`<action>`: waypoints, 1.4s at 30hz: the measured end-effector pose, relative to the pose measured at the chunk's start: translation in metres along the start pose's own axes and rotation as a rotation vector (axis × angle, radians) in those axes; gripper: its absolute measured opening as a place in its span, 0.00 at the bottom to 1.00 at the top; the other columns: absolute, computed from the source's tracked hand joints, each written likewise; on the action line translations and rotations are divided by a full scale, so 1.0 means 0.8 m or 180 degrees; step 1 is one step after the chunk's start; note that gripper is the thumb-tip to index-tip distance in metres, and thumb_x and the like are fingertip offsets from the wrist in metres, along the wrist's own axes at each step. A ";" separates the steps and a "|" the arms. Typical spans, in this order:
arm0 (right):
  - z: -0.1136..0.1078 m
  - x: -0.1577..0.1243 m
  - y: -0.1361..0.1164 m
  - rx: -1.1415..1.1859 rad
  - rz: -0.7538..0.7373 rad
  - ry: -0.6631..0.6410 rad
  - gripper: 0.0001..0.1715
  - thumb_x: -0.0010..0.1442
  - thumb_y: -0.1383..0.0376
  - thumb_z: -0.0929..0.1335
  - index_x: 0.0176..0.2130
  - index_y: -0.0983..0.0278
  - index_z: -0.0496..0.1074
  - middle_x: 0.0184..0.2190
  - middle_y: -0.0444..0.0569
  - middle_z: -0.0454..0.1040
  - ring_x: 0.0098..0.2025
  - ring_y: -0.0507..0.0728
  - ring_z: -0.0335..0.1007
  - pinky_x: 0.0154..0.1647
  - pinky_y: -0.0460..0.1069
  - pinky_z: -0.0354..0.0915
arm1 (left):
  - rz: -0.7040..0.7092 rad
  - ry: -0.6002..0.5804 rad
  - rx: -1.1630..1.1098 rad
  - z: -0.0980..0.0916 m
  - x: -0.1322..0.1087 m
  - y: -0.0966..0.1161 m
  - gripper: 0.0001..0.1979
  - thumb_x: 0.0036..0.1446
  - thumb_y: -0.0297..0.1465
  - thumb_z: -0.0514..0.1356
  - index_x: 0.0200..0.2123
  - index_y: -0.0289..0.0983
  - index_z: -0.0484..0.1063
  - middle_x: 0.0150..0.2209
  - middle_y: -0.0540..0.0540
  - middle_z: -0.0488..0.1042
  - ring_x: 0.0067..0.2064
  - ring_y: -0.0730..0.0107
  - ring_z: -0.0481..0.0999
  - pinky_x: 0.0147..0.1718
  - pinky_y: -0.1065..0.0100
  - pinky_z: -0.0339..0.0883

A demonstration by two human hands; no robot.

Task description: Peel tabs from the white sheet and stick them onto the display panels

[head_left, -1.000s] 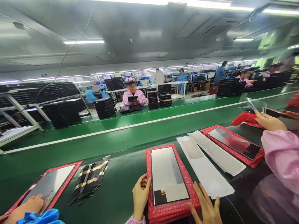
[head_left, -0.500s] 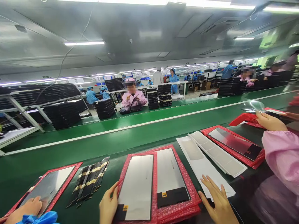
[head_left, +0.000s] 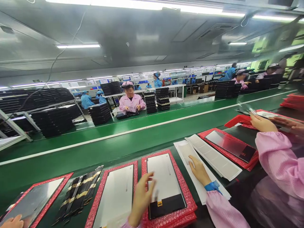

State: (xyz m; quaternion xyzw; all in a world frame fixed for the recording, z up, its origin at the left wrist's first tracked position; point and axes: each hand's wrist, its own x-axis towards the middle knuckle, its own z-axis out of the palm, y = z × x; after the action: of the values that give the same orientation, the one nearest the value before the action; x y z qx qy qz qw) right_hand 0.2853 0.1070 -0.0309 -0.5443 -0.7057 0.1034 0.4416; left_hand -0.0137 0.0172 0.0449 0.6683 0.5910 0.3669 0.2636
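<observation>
My left hand hovers over the gap between two flat display panels, fingers apart and slightly blurred, holding nothing visible. The left display panel lies on red bubble wrap, its lower end partly hidden by that hand. The right display panel has a black lower end with a small yellow patch and lies on stacked red bubble wrap. My right hand reaches over a white sheet of grey film labels, fingers spread, fingertips at or just above the labels. Whether they touch is unclear.
More label sheets lie beside it. Dark flex strips and another wrapped panel with a co-worker's hand are left. At right, a pink-sleeved co-worker's hand holds clear film. Behind runs a green conveyor belt.
The left panel has shifted left, opening a gap from the right one. My left hand has moved right, off the panel's left edge. My right hand has moved forward along the label sheet.
</observation>
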 end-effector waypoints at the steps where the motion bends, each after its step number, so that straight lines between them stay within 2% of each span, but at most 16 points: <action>1: 0.006 0.000 0.005 0.0043 0.0034 0.0055 0.20 0.58 0.63 0.58 0.48 0.67 0.67 0.47 0.56 0.69 0.51 0.60 0.64 0.54 0.59 0.59 | 0.0137 -0.0243 -0.0227 0.031 0.014 0.021 0.18 0.55 0.35 0.50 0.49 0.39 0.64 0.48 0.44 0.69 0.43 0.64 0.71 0.40 0.63 0.66; 3: 0.012 -0.001 0.012 0.0139 0.0104 0.0151 0.19 0.58 0.64 0.58 0.46 0.67 0.67 0.45 0.54 0.71 0.48 0.58 0.66 0.51 0.58 0.62 | 0.0291 -0.0533 -0.0397 0.090 0.043 0.051 0.20 0.52 0.31 0.54 0.50 0.39 0.64 0.49 0.44 0.68 0.44 0.65 0.70 0.43 0.64 0.64; 6: 0.013 -0.002 0.019 0.0280 0.0234 0.0271 0.17 0.57 0.66 0.58 0.43 0.67 0.69 0.42 0.53 0.72 0.45 0.57 0.69 0.47 0.55 0.66 | 0.0152 -0.0721 -0.0458 0.162 0.088 0.067 0.20 0.45 0.26 0.59 0.45 0.36 0.68 0.42 0.43 0.73 0.38 0.66 0.73 0.40 0.65 0.65; 8: 0.012 -0.002 0.021 0.0377 0.0316 0.0325 0.16 0.55 0.66 0.59 0.41 0.67 0.70 0.40 0.53 0.73 0.43 0.56 0.70 0.44 0.53 0.68 | -0.0052 -0.0708 -0.0502 0.194 0.111 0.067 0.19 0.43 0.25 0.59 0.42 0.33 0.70 0.38 0.43 0.74 0.31 0.68 0.74 0.34 0.67 0.67; 11: 0.012 -0.001 0.021 0.0523 0.0417 0.0400 0.15 0.55 0.66 0.59 0.39 0.67 0.70 0.38 0.52 0.74 0.41 0.55 0.71 0.43 0.50 0.68 | -0.0271 -0.0515 -0.0624 0.219 0.127 0.061 0.21 0.41 0.22 0.59 0.43 0.30 0.68 0.37 0.42 0.74 0.28 0.71 0.74 0.31 0.70 0.67; 14: 0.011 -0.001 0.019 0.0657 0.0491 0.0442 0.14 0.54 0.65 0.60 0.38 0.67 0.70 0.38 0.52 0.74 0.40 0.55 0.72 0.43 0.50 0.68 | -0.0311 -0.0269 -0.0796 0.226 0.123 0.059 0.23 0.40 0.21 0.60 0.44 0.29 0.68 0.37 0.42 0.74 0.29 0.72 0.73 0.31 0.70 0.67; 18: 0.008 -0.002 0.013 0.0829 0.0565 0.0457 0.13 0.54 0.62 0.62 0.36 0.66 0.71 0.37 0.52 0.74 0.39 0.56 0.72 0.43 0.51 0.68 | -0.0312 -0.0119 -0.1094 0.228 0.116 0.060 0.19 0.39 0.23 0.61 0.40 0.33 0.71 0.31 0.46 0.74 0.29 0.71 0.73 0.32 0.71 0.67; 23: 0.002 -0.001 0.001 0.1028 0.0636 0.0448 0.16 0.54 0.57 0.63 0.35 0.66 0.72 0.36 0.53 0.74 0.38 0.57 0.72 0.42 0.51 0.68 | -0.0523 -0.0222 -0.1626 0.232 0.119 0.057 0.14 0.37 0.26 0.64 0.33 0.32 0.73 0.25 0.47 0.75 0.28 0.69 0.74 0.28 0.70 0.68; 29: -0.003 -0.004 -0.008 0.1171 0.0719 0.0372 0.18 0.52 0.54 0.66 0.32 0.66 0.73 0.32 0.52 0.75 0.35 0.57 0.72 0.40 0.51 0.69 | -0.0736 -0.0526 -0.2455 0.233 0.119 0.057 0.15 0.33 0.29 0.68 0.29 0.30 0.75 0.27 0.42 0.77 0.31 0.66 0.75 0.31 0.69 0.67; 34: -0.005 -0.006 -0.006 0.1273 0.0860 0.0356 0.20 0.50 0.51 0.67 0.31 0.66 0.74 0.30 0.52 0.76 0.33 0.58 0.73 0.37 0.51 0.70 | -0.0893 -0.0634 -0.2817 0.235 0.116 0.057 0.17 0.29 0.30 0.70 0.27 0.30 0.75 0.24 0.45 0.76 0.26 0.70 0.73 0.28 0.70 0.65; 42: -0.009 -0.009 -0.006 0.1340 0.0756 0.0233 0.22 0.52 0.50 0.65 0.31 0.65 0.75 0.31 0.52 0.76 0.35 0.58 0.72 0.38 0.50 0.68 | -0.1030 -0.0676 -0.3063 0.238 0.116 0.056 0.18 0.27 0.31 0.71 0.25 0.31 0.72 0.20 0.49 0.72 0.20 0.78 0.67 0.22 0.74 0.58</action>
State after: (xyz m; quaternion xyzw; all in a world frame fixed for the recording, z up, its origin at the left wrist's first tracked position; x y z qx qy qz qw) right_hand 0.2878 0.0969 -0.0273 -0.5229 -0.5831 0.2796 0.5553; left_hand 0.1689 0.1164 -0.0163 0.4051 0.4212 0.4818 0.6530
